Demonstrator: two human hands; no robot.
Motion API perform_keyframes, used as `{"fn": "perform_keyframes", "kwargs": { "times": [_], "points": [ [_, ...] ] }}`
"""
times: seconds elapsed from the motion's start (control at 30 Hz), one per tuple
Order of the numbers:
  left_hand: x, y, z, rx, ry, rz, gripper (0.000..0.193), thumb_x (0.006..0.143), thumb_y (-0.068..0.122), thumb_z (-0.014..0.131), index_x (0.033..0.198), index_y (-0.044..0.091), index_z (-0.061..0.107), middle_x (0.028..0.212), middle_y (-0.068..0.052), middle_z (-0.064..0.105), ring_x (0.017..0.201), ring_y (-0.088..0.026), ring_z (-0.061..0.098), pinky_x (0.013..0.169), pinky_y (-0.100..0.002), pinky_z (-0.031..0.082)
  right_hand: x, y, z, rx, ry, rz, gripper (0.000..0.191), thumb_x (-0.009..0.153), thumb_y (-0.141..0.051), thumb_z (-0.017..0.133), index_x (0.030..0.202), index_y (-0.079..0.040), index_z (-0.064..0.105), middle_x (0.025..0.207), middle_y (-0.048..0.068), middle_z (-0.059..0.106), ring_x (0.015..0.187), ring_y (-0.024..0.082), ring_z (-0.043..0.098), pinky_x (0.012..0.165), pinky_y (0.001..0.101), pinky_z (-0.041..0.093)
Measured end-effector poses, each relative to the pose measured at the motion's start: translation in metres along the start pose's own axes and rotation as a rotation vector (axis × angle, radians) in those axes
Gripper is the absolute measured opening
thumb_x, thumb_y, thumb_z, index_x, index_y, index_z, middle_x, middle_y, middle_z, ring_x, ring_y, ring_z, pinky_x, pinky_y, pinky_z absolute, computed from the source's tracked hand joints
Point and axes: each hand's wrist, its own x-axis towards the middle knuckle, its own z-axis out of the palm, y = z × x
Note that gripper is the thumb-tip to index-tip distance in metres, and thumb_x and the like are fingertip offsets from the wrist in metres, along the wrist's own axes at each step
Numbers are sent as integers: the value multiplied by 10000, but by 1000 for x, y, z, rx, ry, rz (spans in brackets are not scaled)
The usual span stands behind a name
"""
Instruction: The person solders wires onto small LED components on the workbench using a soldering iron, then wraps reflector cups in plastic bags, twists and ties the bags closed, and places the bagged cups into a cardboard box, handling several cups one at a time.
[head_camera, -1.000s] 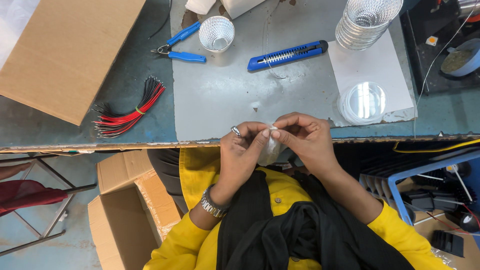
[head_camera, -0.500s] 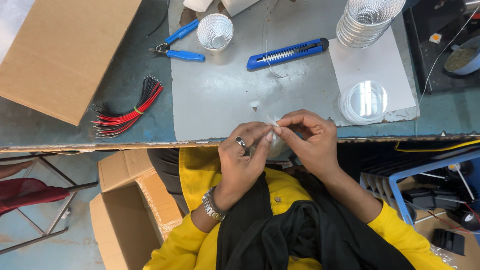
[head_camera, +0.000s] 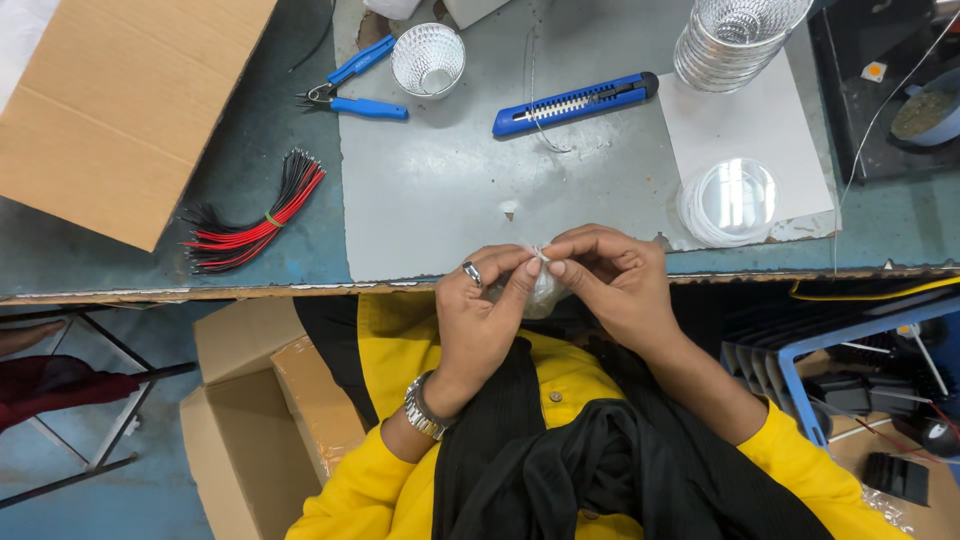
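Just below the blue utility knife (head_camera: 576, 102), at the table edge, her left hand (head_camera: 487, 312) and right hand (head_camera: 612, 280) pinch a small clear plastic bag (head_camera: 543, 290) together between fingertips

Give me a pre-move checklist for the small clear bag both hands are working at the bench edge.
1. Both hands on the bag: left hand and right hand pinch the top of the small clear bag. Ok.
2. Bag contents: hidden by the fingers. Cannot tell.
3. Bag opened or closed: too small to see. Cannot tell.
4. Bench space ahead of the hands: grey mat bare there. Ok.
5. Utility knife: lying apart from the hands; blade state cannot tell.
6. Blue pliers: lying apart, beside the faceted cup. Ok.
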Motion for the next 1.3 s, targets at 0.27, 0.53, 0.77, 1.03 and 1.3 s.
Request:
{"fn": "perform_keyframes", "kwargs": {
  "times": [0.27, 0.53, 0.77, 1.03, 1.3],
  "points": [
    [-5, -8, 3, -107, 4, -117, 134, 993, 82, 727, 1040, -43, 727, 950, -44, 729, 844, -57, 632, 765, -219, 529, 2, 5, 0, -63, 11, 70, 96, 957, -7, 714, 1045, 32, 713, 1028, 51, 712, 952, 92, 676, 852, 244, 560],
    [-10, -16, 5, -228, -2, -68, 164, 980, 73, 741, 1065, -66, 723, 1102, -98, 715, 953, -108, 671, 845, -242, 552, 5, 4, 4, -91, 33, 113, 104, 951, -22, 719, 1046, 21, 710, 976, 28, 735, 900, 65, 672, 801, 223, 554],
    [-13, -29, 12, -452, 57, -129, 130, 944, 43, 784, 991, -51, 706, 1065, -72, 690, 952, -93, 659, 856, -235, 554, 0, 2, 10, -172, 30, 83, 81, 960, 0, 690, 1039, 19, 693, 969, 21, 733, 892, 55, 670, 782, 210, 547],
    [-12, -20, 15, -407, 10, -75, 90, 942, -28, 744, 1021, -53, 710, 1073, -71, 704, 1002, -123, 673, 918, -265, 552, -4, 18, 11, -219, 26, 58, 120, 961, 14, 653, 1075, 22, 687, 946, 27, 705, 863, 54, 642, 731, 212, 529],
    [-3, -27, 12, -620, -18, -217, 265, 992, -10, 697, 1242, -52, 616, 1148, -113, 685, 1070, -166, 662, 956, -320, 550, -1, 21, -2, -131, 131, 132, 114, 958, 9, 690, 1067, 38, 709, 947, 53, 737, 842, 63, 678, 758, 225, 557]
  ]
}}
